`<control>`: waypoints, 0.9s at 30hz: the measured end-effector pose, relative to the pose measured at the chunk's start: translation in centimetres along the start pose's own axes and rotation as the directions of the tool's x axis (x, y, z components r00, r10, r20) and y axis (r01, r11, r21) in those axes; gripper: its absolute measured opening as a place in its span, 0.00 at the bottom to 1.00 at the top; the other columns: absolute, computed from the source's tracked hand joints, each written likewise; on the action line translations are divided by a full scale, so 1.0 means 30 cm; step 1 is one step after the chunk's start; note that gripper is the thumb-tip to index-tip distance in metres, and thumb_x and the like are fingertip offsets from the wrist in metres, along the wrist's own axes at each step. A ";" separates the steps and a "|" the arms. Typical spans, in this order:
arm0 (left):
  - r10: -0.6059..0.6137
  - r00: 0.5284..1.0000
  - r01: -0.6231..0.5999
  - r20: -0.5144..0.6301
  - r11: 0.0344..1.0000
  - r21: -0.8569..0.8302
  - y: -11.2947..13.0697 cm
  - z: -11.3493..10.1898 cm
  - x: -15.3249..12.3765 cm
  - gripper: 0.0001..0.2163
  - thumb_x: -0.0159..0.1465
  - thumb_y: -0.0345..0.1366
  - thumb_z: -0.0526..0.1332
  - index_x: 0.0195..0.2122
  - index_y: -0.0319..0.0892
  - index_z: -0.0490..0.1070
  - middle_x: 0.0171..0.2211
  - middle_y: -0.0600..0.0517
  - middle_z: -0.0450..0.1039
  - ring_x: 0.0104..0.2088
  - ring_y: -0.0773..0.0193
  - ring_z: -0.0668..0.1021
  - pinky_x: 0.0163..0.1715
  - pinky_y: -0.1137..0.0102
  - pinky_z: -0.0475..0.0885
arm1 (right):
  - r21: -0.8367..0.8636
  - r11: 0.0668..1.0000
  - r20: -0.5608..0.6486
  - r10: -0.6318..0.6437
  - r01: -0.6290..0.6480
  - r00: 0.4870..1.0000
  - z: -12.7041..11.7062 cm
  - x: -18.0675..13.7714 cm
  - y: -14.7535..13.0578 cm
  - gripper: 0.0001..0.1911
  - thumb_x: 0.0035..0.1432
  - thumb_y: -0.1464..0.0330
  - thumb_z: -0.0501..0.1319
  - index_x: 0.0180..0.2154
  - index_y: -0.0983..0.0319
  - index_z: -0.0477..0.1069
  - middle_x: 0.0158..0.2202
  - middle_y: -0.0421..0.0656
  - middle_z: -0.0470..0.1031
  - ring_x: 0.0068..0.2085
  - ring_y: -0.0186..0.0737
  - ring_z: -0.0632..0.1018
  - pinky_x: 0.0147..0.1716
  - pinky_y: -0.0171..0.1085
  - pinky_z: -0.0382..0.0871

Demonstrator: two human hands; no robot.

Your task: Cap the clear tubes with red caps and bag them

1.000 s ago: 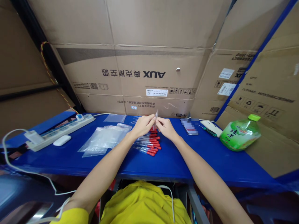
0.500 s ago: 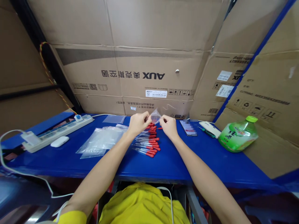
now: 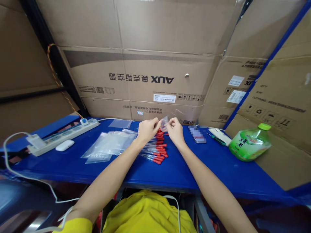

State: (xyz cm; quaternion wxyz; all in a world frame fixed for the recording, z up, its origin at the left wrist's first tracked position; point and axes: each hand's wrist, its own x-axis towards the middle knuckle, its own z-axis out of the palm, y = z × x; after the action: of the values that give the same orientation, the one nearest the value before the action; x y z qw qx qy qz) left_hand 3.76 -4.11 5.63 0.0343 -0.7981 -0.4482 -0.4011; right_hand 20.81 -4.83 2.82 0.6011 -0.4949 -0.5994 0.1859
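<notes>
My left hand point(image 3: 147, 129) and my right hand point(image 3: 175, 130) are raised a little above the blue table point(image 3: 184, 168), fingers pinched on the two sides of a small clear plastic bag point(image 3: 164, 122) held between them. Directly beneath the hands lies a row of several clear droppers with red bulbs point(image 3: 157, 149). To the left of my left forearm sits a loose pile of clear plastic bags point(image 3: 109, 145).
A white power strip point(image 3: 60, 136) with a plugged-in charger and a small white case point(image 3: 64, 145) lie at the left. A phone point(image 3: 197, 134), a white device point(image 3: 220, 135) and a green bottle point(image 3: 250, 142) on its side lie at the right. Cardboard boxes point(image 3: 145, 77) wall the back.
The small bag, held edge-on a second ago, was spread wide between my hands, and now they have drawn closer together with it still pinched.
</notes>
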 end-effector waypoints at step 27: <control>-0.447 0.877 0.160 0.179 -0.080 -0.984 0.045 0.043 0.025 0.22 0.69 0.54 0.57 0.58 0.47 0.67 0.47 0.47 0.79 0.54 0.57 0.80 0.52 0.59 0.77 | 0.286 0.889 0.490 0.185 -0.358 0.852 0.057 -0.045 -0.045 0.21 0.56 0.52 0.64 0.41 0.56 0.58 0.17 0.29 0.69 0.14 0.33 0.67 0.16 0.30 0.58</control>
State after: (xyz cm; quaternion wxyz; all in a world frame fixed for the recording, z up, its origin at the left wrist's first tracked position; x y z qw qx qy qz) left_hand 5.76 -3.87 5.67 -0.5799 -0.4164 -0.1970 -0.6719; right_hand 18.48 -5.90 2.83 0.4945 -0.3981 -0.5988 0.4883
